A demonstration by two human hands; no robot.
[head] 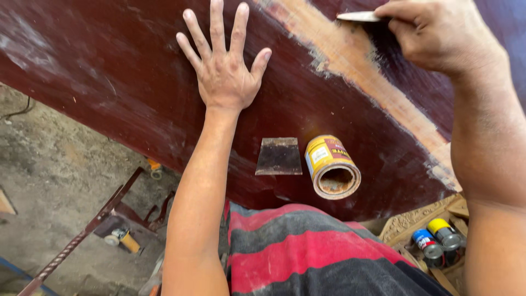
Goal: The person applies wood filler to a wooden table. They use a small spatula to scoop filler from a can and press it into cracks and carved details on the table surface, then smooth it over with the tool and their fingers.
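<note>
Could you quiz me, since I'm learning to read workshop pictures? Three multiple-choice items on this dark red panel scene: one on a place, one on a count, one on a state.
1. Where does the flat metal scraper lie?
A. Beside the tin on the panel
B. On the concrete floor
C. In the left hand

2. How many spray cans stand at lower right?
A. One
B. Two
C. Four

3. How is the left hand?
A. Closed in a fist
B. Curled round the tin
C. Spread flat on the panel

Answers:
1 A, the scraper rests on the dark red panel just left of the open yellow tin.
2 B, a blue-topped can and a yellow-topped can show.
3 C, its fingers are splayed on the wood, while the right hand pinches a pale blade.
</note>
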